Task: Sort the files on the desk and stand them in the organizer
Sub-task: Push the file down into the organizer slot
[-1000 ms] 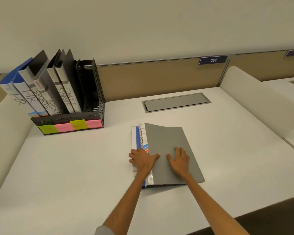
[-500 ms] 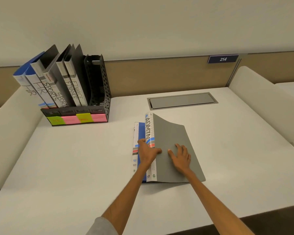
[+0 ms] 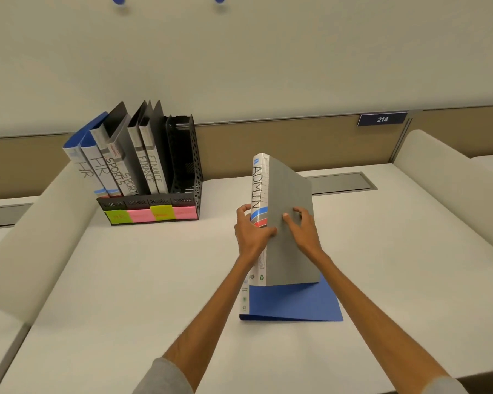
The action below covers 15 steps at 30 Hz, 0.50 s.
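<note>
**Figure: Grey file held upright over the surface, both hands engaged**

Head view. The grey file (image 3: 292, 194), marked ADMIN on its white spine, is held up on end near the middle of the surface (image 3: 125, 280), spine to the left, top tilted slightly away from the person. The left hand (image 3: 252, 230) grips the spine low down: the fingers curl round its far side and the thumb lies across the grey cover. The right hand (image 3: 303, 227) holds the cover beside it, thumb flat on the face and fingers bent at the open edge; whether the fingertips wrap round that edge cannot be told. The two hands are close together, thumbs nearly meeting.

Beneath and just in front of the grey file, a blue file (image 3: 293, 304) lies flat on the surface, spine to the left. Whether the grey file's lower end touches it cannot be told.

The black organizer (image 3: 187, 166) stands at the back left of the surface, well apart from the hands. Six files stand in it, leaning left: two marked HR, two SPORTS, two FINANCE. Four labels (image 3: 150, 215) run along its front, in order green, pink, yellow, pink; their writing is too small to read.

A grey hatch (image 3: 342, 183) is set into the surface behind the grey file. A dark plate (image 3: 382, 119) reading 214 is on the back panel at the right. Cream dividers (image 3: 450, 189) border the surface on both sides.
</note>
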### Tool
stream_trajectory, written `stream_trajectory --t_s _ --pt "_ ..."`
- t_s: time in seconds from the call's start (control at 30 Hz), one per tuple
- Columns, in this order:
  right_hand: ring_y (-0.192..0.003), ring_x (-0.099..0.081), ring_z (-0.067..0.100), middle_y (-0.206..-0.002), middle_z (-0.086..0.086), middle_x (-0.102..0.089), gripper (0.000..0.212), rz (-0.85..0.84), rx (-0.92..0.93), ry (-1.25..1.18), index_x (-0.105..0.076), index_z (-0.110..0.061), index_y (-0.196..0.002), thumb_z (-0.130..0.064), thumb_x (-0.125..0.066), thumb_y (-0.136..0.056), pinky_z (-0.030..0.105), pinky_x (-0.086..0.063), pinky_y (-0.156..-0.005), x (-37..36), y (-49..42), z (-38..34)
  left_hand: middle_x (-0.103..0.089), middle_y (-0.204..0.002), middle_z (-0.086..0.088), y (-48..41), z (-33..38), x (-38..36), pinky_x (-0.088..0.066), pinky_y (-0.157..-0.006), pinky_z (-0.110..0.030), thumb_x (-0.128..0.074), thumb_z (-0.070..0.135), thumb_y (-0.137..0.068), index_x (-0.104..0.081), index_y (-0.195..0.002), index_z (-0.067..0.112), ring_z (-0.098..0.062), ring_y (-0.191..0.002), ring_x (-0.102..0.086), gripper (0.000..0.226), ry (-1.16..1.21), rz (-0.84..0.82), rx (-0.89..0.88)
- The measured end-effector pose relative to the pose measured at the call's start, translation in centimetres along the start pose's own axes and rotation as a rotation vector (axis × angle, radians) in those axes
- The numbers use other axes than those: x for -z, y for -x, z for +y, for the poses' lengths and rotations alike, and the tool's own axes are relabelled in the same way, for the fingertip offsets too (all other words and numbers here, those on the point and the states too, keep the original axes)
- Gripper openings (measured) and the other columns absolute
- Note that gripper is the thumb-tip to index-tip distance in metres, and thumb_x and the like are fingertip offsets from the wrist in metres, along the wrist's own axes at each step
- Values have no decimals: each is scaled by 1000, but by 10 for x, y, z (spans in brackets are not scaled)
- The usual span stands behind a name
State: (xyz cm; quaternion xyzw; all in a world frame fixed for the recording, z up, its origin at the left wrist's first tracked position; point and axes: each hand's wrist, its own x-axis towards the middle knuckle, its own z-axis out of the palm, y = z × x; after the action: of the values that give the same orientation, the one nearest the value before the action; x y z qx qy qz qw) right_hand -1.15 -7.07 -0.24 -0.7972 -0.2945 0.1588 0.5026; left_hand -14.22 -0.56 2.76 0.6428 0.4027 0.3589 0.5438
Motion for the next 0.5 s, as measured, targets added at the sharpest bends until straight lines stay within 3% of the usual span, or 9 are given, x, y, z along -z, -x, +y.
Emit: stream_trajectory --t_s 0.17,0.3,0.5 --pt "-120 -52 21 -140 3 -45 51 -16 112 -159 -40 -25 -138 -48 -54 -95 46 -54 -93 -7 -21 -73 -64 -114 -5 -12 22 27 -55 -62 -13 -85 9 -63 -39 -122 24 -16 -81 -68 76 9 41 -197" --pt "-128 -45 25 -144 6 -39 50 -66 194 -242 -36 -36 -140 -52 -50 -95 52 -58 -81 -10 -31 -138 -65 -117 -6 -24 34 53 -57 -67 -17 -82 5 -65 -41 -122 20 -15 -87 -68 72 7 91 -305" --pt "-131 -43 31 -146 10 -39 45 -134 427 -193 -30 -48 -138 -54 -46 -96 47 -61 -64 -23 -31 -238 -64 -113 4 -40 49 90 -60 -74 -24 -77 2 -67 -40 -123 24 -3 -87 -65 70 28 225 -415"
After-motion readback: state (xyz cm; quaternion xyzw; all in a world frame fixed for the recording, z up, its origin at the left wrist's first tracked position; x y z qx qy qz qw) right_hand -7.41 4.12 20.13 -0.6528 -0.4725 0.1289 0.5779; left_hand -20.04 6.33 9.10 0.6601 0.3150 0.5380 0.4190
